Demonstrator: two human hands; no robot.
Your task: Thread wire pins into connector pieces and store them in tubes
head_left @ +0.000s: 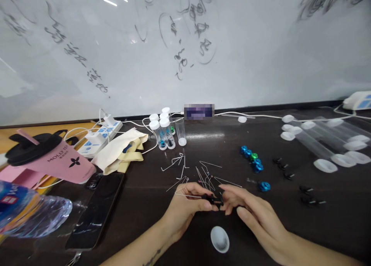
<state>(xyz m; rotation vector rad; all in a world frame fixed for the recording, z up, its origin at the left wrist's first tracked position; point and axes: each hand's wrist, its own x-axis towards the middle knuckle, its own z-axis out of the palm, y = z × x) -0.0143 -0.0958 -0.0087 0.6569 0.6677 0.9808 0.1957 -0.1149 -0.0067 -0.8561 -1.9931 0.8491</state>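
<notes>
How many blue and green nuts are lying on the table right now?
6. Five nuts cluster in a diagonal line right of the wire pins: four blue, one green. One more blue nut lies alone nearer the right hand. Others may hide within the cluster.

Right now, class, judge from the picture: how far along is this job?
Done: capped vials hold blue and green pieces. In hand: left hand and right hand pinch a small black part with a wire. Left: wires, blue nuts and black parts lie loose.
</notes>
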